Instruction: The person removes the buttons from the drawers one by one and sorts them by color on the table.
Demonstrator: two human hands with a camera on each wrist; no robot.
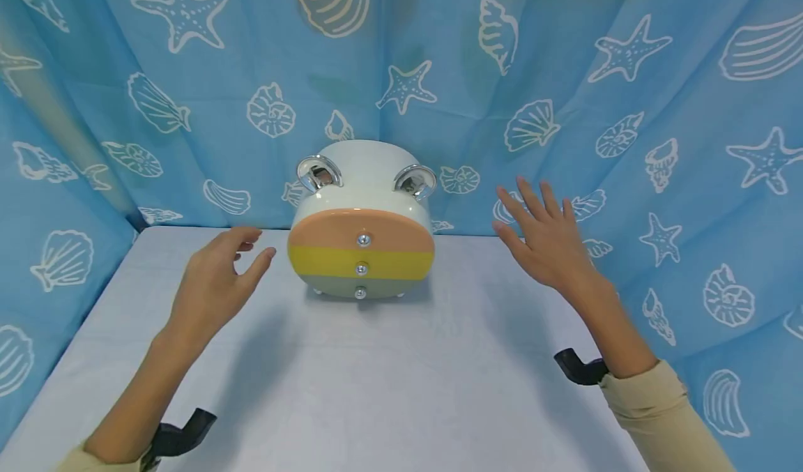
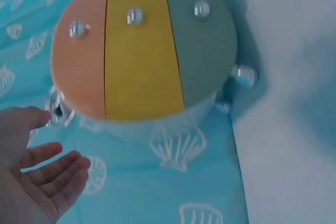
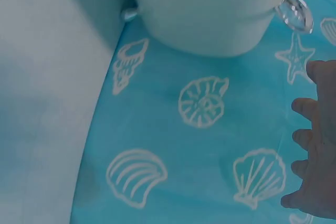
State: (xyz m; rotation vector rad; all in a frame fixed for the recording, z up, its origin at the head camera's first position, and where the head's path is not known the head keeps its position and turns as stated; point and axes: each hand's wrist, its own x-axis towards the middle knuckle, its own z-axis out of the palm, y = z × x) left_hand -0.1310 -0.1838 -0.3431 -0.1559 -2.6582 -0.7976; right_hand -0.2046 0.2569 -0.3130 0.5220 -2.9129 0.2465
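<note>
A white oval drawer box stands upright at the back of the table. Its front has orange, yellow and grey-green drawers, each with a silver knob. Two chrome ear-like rings stick up from its top, and small silver feet hold it off the cloth. To the left of the box is my left hand, thumb and fingers apart, holding nothing. My right hand hovers to the right with fingers spread, farther from the box than the left one. The right wrist view catches the box's white side.
A white cloth covers the table. Behind it and along both sides hangs a blue curtain printed with white shells and starfish, close behind the box. A black strap piece sits on each wrist.
</note>
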